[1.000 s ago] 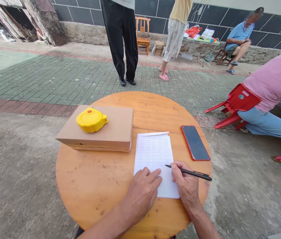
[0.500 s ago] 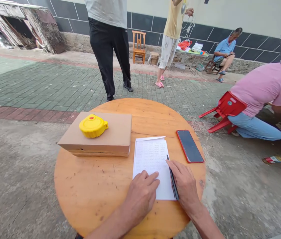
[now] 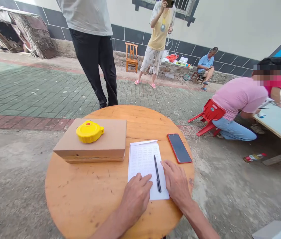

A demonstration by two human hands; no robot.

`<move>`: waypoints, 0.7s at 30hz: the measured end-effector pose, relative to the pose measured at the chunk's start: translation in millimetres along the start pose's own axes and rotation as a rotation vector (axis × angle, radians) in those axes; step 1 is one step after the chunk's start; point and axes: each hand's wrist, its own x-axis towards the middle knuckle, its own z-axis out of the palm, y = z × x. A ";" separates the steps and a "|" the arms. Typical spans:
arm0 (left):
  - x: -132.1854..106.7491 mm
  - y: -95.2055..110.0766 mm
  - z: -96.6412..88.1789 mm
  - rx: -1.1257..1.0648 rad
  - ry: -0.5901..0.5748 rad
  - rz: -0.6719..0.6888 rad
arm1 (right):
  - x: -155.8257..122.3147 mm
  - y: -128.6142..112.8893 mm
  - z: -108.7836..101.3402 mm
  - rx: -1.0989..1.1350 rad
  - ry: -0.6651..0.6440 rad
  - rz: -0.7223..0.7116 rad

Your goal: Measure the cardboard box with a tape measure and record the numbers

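A white notepad (image 3: pixel 141 159) covered with rows of small handwriting lies on the round wooden table (image 3: pixel 85 202). On its right half rests a black pen (image 3: pixel 157 174), with no hand on it. My left hand (image 3: pixel 138 192) lies over the pad's lower left part, fingers stretched out and a little bent. Beside the pad's right edge is my right hand (image 3: pixel 176 181), its fingers loosely extended, holding nothing. A phone in a red case (image 3: pixel 179 148) lies beyond my right hand.
A cardboard box (image 3: pixel 113 132) with a yellow tape measure (image 3: pixel 89 131) on top stands at the table's left. One person in black trousers (image 3: pixel 93 59) stands just past the table. Someone in pink (image 3: pixel 240 96) sits on a red chair (image 3: pixel 211 113) to the right.
My right hand has let go of the pen, which now lies on the pad. My left hand stays on the pad. The view has turned right, and a standing person holds up a phone.
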 end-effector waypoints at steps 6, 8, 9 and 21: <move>0.5 -0.8 1.2 0.004 -0.007 0.011 | 17.5 57.9 -19.0 -0.038 -0.046 0.430; 0.9 -0.7 1.2 0.006 -0.007 0.010 | 29.9 69.2 -22.6 -0.072 -0.108 0.533; 1.1 -0.7 1.3 0.005 -0.005 0.008 | 35.9 71.1 -23.7 -0.090 -0.146 0.561; -1.1 -1.0 4.1 -0.026 0.074 0.009 | 67.5 68.7 -28.3 -0.050 -0.308 0.696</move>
